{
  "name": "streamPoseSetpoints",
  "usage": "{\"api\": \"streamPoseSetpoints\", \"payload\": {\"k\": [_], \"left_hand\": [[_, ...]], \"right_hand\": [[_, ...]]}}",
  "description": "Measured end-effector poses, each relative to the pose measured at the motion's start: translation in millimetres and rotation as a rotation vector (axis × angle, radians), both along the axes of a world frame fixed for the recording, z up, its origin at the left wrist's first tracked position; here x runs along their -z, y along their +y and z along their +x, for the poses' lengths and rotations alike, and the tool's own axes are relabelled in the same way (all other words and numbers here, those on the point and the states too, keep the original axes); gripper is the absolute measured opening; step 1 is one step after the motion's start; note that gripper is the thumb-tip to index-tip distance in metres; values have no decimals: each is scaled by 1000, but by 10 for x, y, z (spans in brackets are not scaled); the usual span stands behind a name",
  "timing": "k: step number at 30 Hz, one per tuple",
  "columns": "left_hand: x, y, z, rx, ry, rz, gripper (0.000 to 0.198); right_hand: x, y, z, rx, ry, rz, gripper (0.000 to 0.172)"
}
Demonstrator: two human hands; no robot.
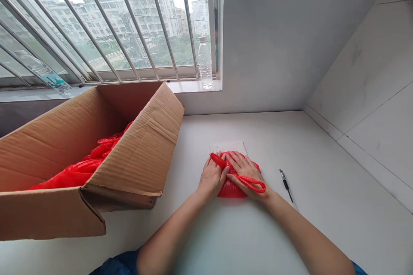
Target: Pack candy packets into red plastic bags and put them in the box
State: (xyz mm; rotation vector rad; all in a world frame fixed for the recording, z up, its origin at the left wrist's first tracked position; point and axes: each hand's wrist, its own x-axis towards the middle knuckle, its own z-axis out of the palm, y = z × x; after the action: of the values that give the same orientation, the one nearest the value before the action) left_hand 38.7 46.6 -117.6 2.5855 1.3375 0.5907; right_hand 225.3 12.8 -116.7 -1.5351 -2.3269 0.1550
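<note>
1. Where your hands meet on the white table [322, 219], a red plastic bag [232, 191] lies flattened and bunched, pressed under both palms, directly in front of you.
2. Your left grip [213, 176] is closed, with its fingers curled around a red handle strip [218, 160]. That strip runs out toward the far side of the bag.
3. Your right grip [245, 172] is open, with its fingers spread flat on top of the bag, just beside your left hand. A second red handle loop [256, 186] runs across from between your hands and out past your right wrist. You cannot tell whether this hand has hold of it.
4. A white paper sheet [229, 147] with small marks lies under the far edge of the bag. A black pen [286, 185] lies on the table to the right, near your right hand but not touching it.
5. To your left stands an open cardboard box [138, 146], well apart from your hands, with loose red plastic [74, 172] inside.
6. Beyond the table, a clear water bottle [205, 63] stands upright on the window sill [193, 87], in front of the barred window [129, 17].
</note>
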Motion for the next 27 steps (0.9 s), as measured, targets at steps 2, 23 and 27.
{"api": "streamPoseSetpoints", "payload": {"k": [2, 23, 27], "left_hand": [[3, 10, 1, -6, -21, -22, 53], [-1390, -976, -354, 253, 0, -70, 35], [-2068, -1277, -830, 258, -80, -214, 29]], "right_hand": [[13, 0, -16, 2, -12, 9, 66], [-994, -823, -230, -280, 799, 59, 32], [-1048, -1012, -301, -441, 825, 54, 37]]}}
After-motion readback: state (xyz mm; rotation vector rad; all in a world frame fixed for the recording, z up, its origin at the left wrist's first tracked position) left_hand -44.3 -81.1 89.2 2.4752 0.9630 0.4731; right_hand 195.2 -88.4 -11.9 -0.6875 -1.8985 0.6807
